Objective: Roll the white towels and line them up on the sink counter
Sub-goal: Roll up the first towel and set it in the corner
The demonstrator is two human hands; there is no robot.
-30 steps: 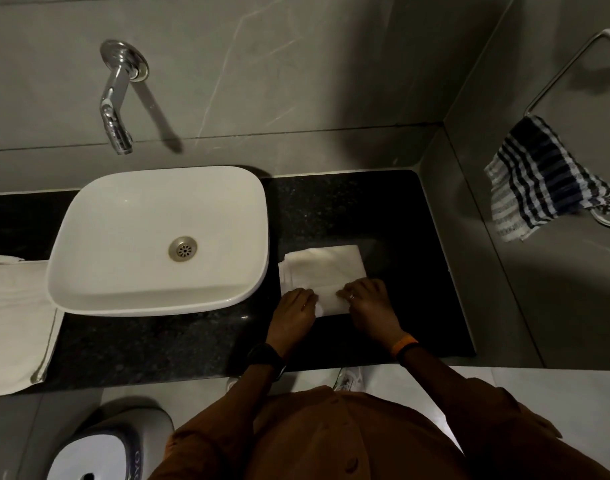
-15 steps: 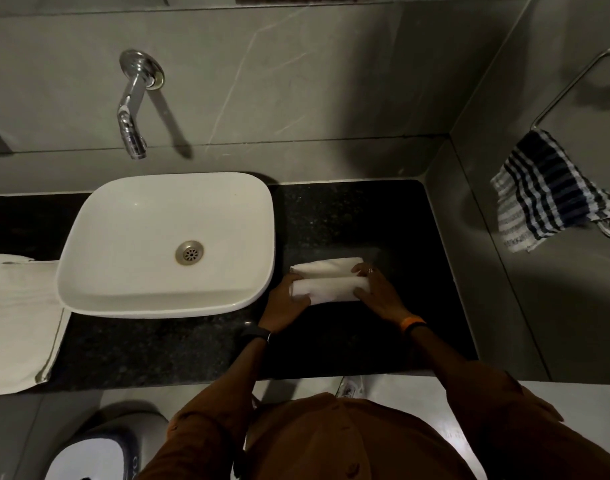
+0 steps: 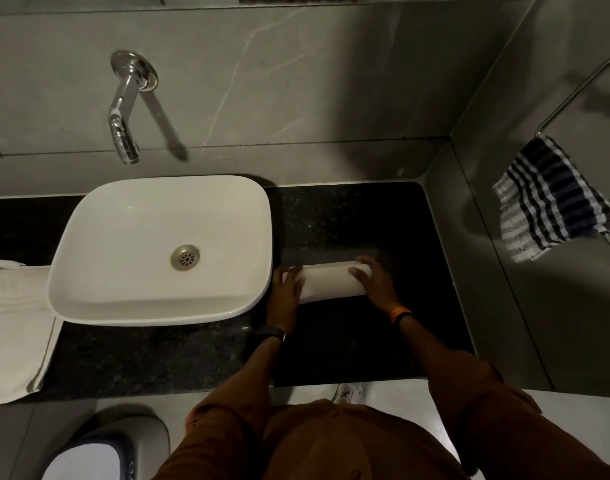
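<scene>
- A white towel (image 3: 331, 281) is rolled up into a tube. It lies flat on the dark desk (image 3: 348, 216), a bit right of the middle of the frame, just beside the right edge of the sink (image 3: 158, 251).
- The left hand (image 3: 285, 295) is on the left end of the roll. Its fingers (image 3: 294, 276) curl over the top and press on it.
- The right hand (image 3: 376, 284) is on the right end of the roll. Its fingers wrap around that end and grip it.
- The left wrist has a dark watch (image 3: 271, 332). The right wrist has an orange band (image 3: 400, 313).
- The sink is white with a metal drain (image 3: 185, 257) in the middle.
- A shiny tap (image 3: 125, 109) sticks out of the grey wall in the upper left of the frame, above the sink.
- More white cloth (image 3: 14, 323) lies flat on the desk at the left edge of the frame, and part of it hangs over the front.
- A striped cloth (image 3: 545, 199), dark and white, hangs on a metal rail (image 3: 580, 88) on the wall at the right of the frame.
- At the bottom of the frame are brown sleeves (image 3: 469, 382).
</scene>
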